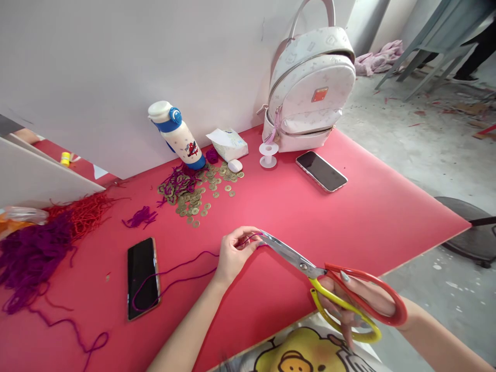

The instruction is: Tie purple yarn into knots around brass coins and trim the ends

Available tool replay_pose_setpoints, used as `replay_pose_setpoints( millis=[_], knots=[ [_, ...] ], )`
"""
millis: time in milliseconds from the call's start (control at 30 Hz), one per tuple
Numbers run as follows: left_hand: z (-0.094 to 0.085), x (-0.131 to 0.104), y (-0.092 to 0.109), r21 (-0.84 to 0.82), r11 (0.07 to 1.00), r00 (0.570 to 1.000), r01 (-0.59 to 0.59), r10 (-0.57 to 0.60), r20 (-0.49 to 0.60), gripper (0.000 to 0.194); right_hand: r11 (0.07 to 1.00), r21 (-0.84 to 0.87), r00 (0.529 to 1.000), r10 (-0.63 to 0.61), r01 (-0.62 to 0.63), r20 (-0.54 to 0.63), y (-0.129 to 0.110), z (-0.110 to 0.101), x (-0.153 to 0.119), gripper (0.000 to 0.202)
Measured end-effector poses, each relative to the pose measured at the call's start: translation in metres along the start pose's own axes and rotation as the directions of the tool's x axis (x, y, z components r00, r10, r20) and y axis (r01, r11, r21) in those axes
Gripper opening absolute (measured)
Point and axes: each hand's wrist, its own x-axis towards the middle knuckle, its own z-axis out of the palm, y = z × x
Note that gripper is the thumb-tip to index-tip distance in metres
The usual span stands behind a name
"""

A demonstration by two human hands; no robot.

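My left hand point(235, 257) pinches a thin purple cord point(189, 262) between thumb and fingers above the red table. The cord's doubled length loops back to the left across a black phone point(142, 279). In my right hand point(356, 297) is a pair of large scissors point(287, 253) with one red and one yellow handle loop. Their blades look nearly closed, and the tips meet the cord right at my left fingertips. Whether the blades have cut it I cannot tell.
Purple cord point(36, 253) and red strands point(91, 212) heap at the left. Behind my hands are holed coins point(189, 201), a bottle point(178, 137), a tissue pack point(230, 144), a white spool point(268, 156), a second phone point(321, 171) and a white backpack point(310, 98). The table edge point(418, 250) runs along the right.
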Motion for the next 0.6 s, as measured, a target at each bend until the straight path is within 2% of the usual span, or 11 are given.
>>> replay_pose_setpoints(
  millis=[100, 367, 600],
  knots=[
    [0.001, 0.001, 0.002, 0.048, 0.996, 0.997, -0.079, 0.079, 0.001, 0.012, 0.999, -0.028, 0.997, -0.022, 0.020, -0.071, 0.000, 0.000, 0.000, 0.046],
    [0.003, 0.000, 0.008, 0.057, 0.983, 0.984, -0.175, 0.173, 0.035, 0.022, 0.999, -0.016, 0.995, -0.035, 0.033, -0.089, 0.005, -0.006, -0.002, 0.052],
    [0.004, 0.000, 0.004, 0.141, 0.924, 0.934, -0.356, 0.348, 0.080, 0.020, 0.996, 0.051, 0.995, -0.068, 0.072, -0.071, 0.014, -0.012, -0.003, 0.046]
  ],
)
